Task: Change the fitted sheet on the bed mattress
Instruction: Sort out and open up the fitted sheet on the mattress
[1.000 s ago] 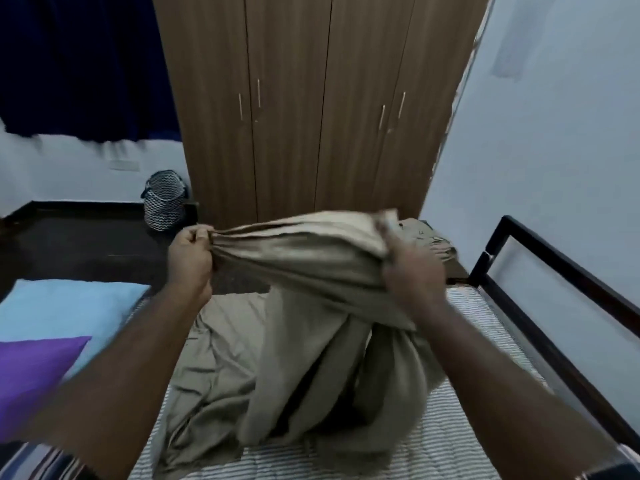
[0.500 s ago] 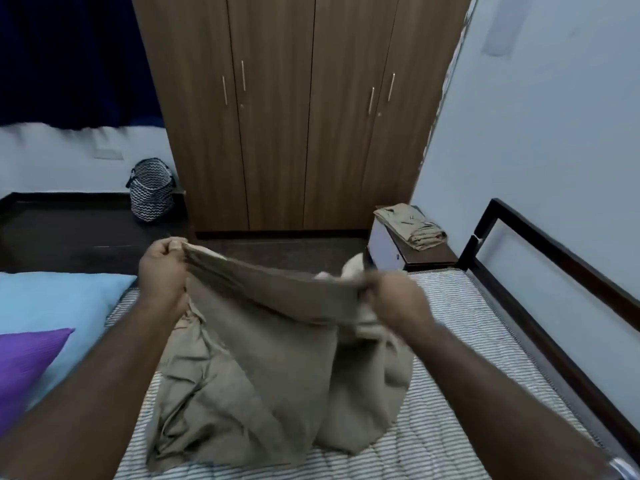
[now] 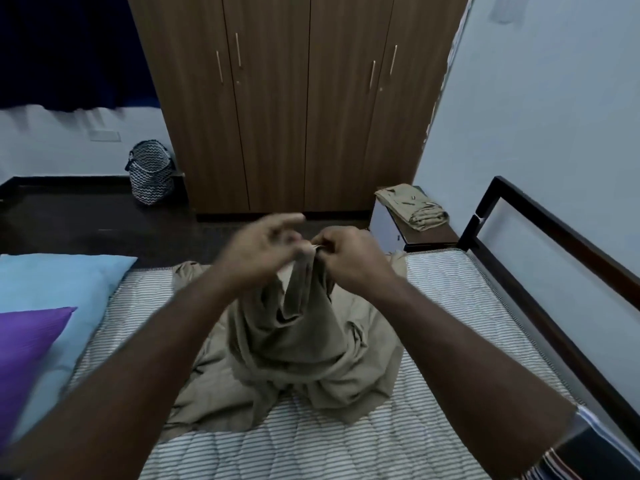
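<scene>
Beige sheet (image 3: pixel 304 344) heaped mid-mattress (image 3: pixel 450 299), striped margins bare around it; my right hand (image 3: pixel 349 258) pinches its gathered top, my blurred left hand (image 3: pixel 256 251) seemingly loosened, fingers spread.

left hand (image 3: pixel 258 252) motion-blurred, purple pillow (image 3: pixel 24 355) cut by left edge

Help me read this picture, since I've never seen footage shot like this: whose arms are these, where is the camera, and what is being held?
The camera sits on a person's head, looking forward and down, so the two arms reaching in are their own. There is no machine here. The right hand pinches a bunched edge of a beige sheet, lifting it off a striped mattress. The left hand is blurred, fingers spread beside that edge; whether it grips is unclear. A blue pillow and a purple pillow lie at the left. Another folded beige cloth rests on a small bedside table, before a wooden wardrobe.
</scene>
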Action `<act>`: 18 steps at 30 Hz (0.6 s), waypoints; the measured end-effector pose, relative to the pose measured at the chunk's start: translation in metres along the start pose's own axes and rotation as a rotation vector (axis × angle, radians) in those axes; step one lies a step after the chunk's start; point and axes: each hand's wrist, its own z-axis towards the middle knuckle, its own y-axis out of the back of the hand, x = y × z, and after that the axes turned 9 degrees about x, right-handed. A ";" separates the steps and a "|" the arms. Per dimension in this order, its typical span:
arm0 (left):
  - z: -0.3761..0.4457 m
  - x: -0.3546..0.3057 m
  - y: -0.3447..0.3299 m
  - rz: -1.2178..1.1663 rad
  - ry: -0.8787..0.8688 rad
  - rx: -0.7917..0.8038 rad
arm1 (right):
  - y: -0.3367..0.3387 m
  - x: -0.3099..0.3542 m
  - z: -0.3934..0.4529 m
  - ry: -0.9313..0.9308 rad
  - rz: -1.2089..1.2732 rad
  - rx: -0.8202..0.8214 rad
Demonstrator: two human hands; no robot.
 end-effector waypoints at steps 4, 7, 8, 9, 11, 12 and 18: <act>0.002 -0.001 -0.010 0.413 0.107 0.089 | -0.007 -0.012 0.005 -0.021 0.116 0.038; -0.004 -0.007 -0.016 0.432 0.107 0.015 | -0.014 -0.019 0.004 -0.009 0.160 0.047; -0.005 -0.009 -0.019 0.427 0.114 0.008 | -0.017 -0.020 0.004 -0.008 0.164 0.043; -0.008 -0.012 -0.022 0.438 0.133 0.013 | -0.019 -0.019 0.005 -0.006 0.166 0.038; -0.010 -0.013 -0.026 0.495 0.150 0.021 | -0.023 -0.020 0.007 -0.004 0.193 0.033; -0.010 -0.011 -0.027 0.521 0.149 0.006 | -0.026 -0.020 0.008 0.001 0.205 0.033; -0.014 -0.006 -0.023 0.466 0.008 -0.219 | -0.061 -0.037 0.012 -0.030 0.286 0.098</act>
